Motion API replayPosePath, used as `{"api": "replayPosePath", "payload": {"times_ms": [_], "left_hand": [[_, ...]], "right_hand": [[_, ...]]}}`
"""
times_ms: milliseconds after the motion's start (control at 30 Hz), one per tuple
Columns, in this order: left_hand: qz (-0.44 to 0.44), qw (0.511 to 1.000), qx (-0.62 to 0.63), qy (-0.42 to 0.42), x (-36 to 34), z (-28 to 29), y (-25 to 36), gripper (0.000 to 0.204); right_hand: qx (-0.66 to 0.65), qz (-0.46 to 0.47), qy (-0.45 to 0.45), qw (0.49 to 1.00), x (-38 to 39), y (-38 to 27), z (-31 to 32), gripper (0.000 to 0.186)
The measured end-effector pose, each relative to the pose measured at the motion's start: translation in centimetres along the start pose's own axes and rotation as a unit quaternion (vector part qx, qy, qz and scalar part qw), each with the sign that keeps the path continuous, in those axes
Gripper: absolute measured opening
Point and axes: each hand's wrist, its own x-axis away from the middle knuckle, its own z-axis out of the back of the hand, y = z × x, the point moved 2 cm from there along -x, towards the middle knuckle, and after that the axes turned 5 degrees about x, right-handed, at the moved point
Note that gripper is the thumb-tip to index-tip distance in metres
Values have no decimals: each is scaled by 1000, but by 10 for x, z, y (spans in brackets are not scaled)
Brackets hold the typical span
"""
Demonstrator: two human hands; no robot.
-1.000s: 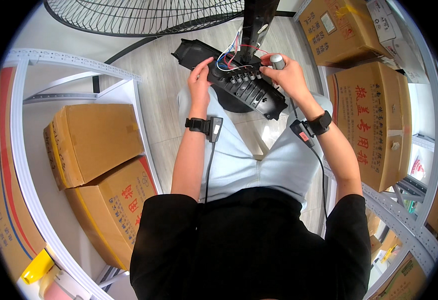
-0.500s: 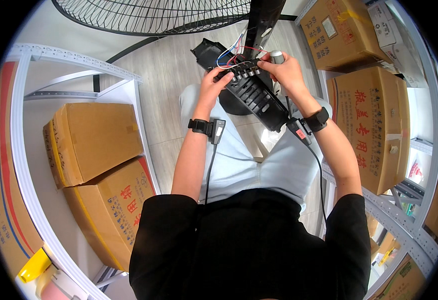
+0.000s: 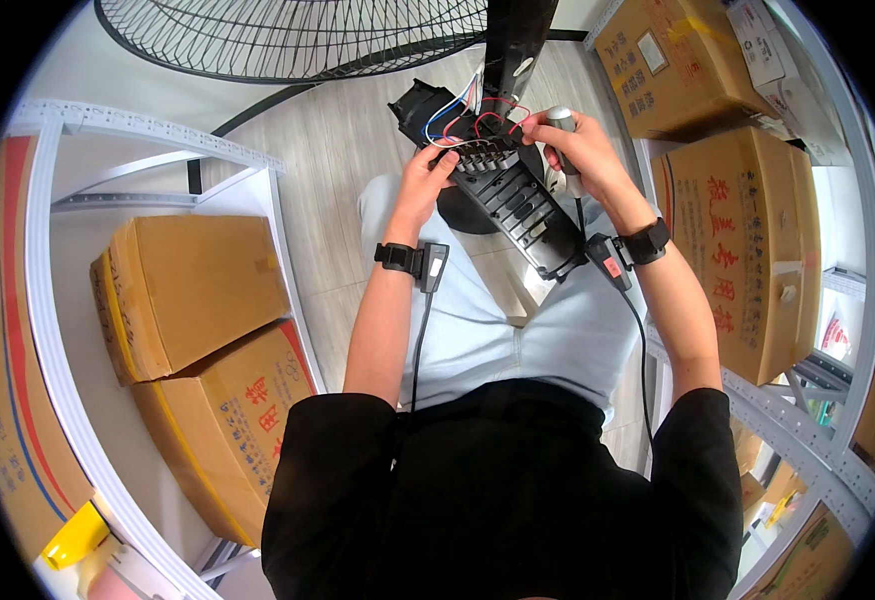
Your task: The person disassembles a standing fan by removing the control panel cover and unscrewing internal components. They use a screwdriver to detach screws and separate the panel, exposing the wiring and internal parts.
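Over my lap lies a long black plastic housing [image 3: 528, 207], tilted from upper left to lower right. A push-button switch block [image 3: 485, 160] with a row of silvery buttons sits across it. My left hand [image 3: 428, 182] grips the block's left end between thumb and fingers. Red, blue and white wires [image 3: 436, 122] loop from the block toward the fan's black post [image 3: 514, 55]. In my right hand [image 3: 588, 150] is a grey-handled screwdriver [image 3: 562, 120], its shaft pointing down toward me. The thumb and index finger of that hand pinch together beside a red wire [image 3: 511, 103]; whether they hold it is unclear.
A wire fan guard [image 3: 298, 40] spans the top, with the post's round black base [image 3: 468, 213] below. Metal shelving holds cardboard boxes on the left [image 3: 198, 290] and right [image 3: 733, 250]. Cabled devices are strapped to both wrists, the left one [image 3: 434, 266] included.
My right hand has shifted slightly right and down from the switch block, and the red wires now arch up more visibly. The housing's lower end has swung a little toward me.
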Motion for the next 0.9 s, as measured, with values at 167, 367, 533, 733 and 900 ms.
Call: {"api": "replayPosePath", "payload": {"times_ms": [167,367,533,733,900], "left_hand": [[2,1000,4,14,-2,7,-6,35],[-6,999,43,7,-4,5,-9,35],[-6,1000,30,-1,-7,11,-14,34],[14,999,22,-24,-3,5,-7,36],[27,999,6,-24,-2,7,-8,38]], "right_hand": [[-67,26,14,997,3,3,5,17],[38,-75,-62,995,2,0,18,21],[-37,-144,-113,982,-5,13,2,20],[-137,-173,-170,960,-20,27,3,18],[-74,-144,-196,967,-16,18,-2,19]]}}
